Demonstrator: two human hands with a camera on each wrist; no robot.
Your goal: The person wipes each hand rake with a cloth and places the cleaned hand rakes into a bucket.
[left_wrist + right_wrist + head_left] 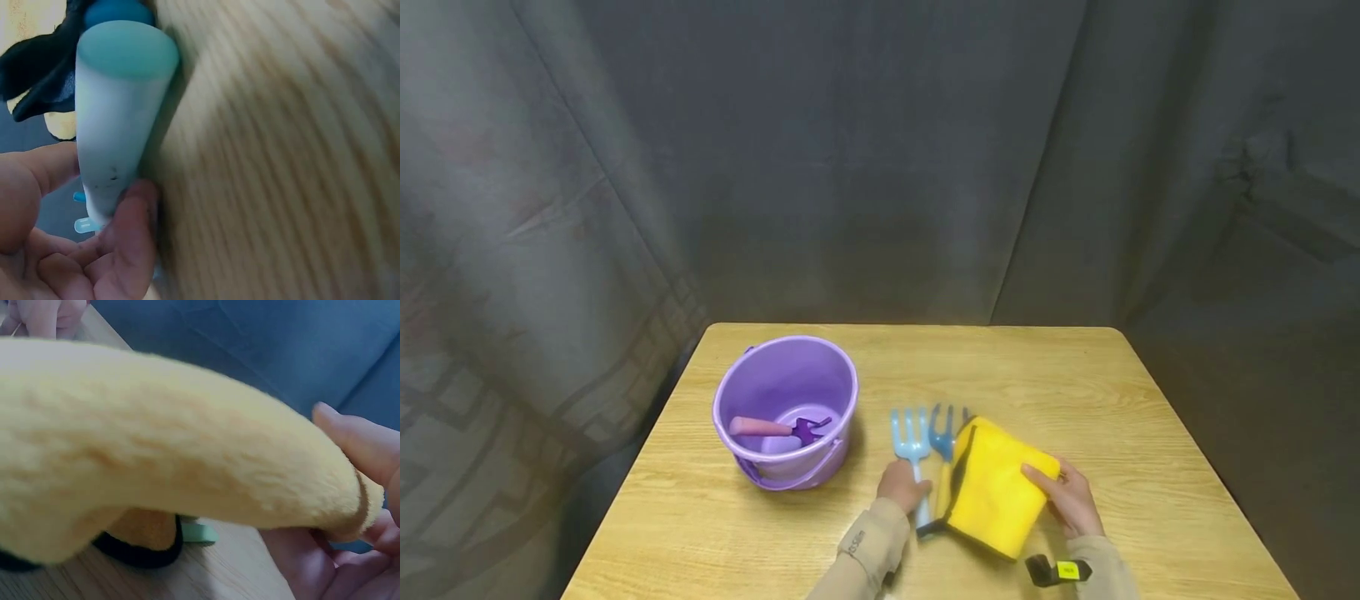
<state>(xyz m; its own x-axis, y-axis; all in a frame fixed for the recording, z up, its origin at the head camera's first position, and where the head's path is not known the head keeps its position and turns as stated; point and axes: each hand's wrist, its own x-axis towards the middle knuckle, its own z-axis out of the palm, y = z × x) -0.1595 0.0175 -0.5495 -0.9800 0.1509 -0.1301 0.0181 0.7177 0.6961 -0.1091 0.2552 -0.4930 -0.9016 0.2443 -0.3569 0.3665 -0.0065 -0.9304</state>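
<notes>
In the head view my left hand (901, 486) grips the handle of a light blue hand fork (912, 447), tines pointing away. Close up in the left wrist view, thumb and fingers pinch its thick, pale handle (115, 106). A yellow cloth (1000, 492) with dark edging is held at its right side by my right hand (1075, 502), thumb on top. That cloth, folded over, fills much of the right wrist view. Between the two lies a darker blue hand fork (942, 443) with a yellow handle, partly covered by the cloth.
A purple bucket (842, 379) stands on the left of the wooden table (985, 358). Inside it a small purple fork with a pink handle (762, 427) leans across the rim. Grey curtains (850, 167) hang behind the table and at both sides.
</notes>
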